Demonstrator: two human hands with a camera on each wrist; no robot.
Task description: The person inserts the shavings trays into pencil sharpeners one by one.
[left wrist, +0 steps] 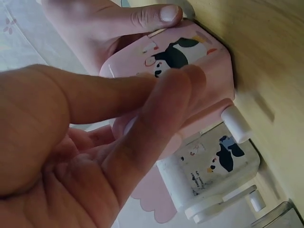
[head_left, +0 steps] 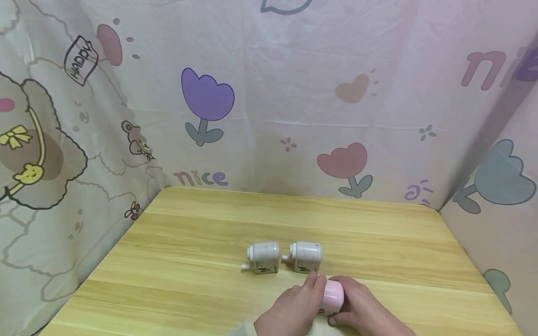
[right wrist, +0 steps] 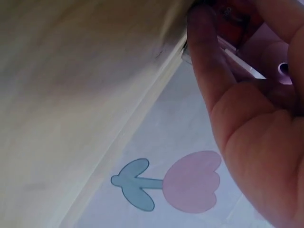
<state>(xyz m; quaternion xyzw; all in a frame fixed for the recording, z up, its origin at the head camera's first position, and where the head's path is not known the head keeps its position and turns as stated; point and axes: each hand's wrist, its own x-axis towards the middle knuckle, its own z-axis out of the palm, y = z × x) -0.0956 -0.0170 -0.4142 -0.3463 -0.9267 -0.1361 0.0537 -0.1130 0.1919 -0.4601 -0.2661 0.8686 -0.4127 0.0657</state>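
A pink crank pencil sharpener [head_left: 333,297] with a panda picture stands near the table's front, between both hands. My right hand [head_left: 364,305] grips its right side, the thumb [left wrist: 166,14] lying along its panda-printed face in the left wrist view. At its left end, my left hand [head_left: 294,302] has its fingers curled against the sharpener, thumb and forefinger brought together. Those fingers hide the sharpener's front end. A white crank knob [left wrist: 236,124] shows below them. In the right wrist view, a dark red part [right wrist: 232,21] of the sharpener shows behind the fingers.
Two white crank pencil sharpeners, one on the left [head_left: 266,254] and one on the right [head_left: 308,254], stand side by side just beyond my hands. The wood-grain table [head_left: 189,289] meets a printed cloth backdrop [head_left: 273,93] at the back and sides.
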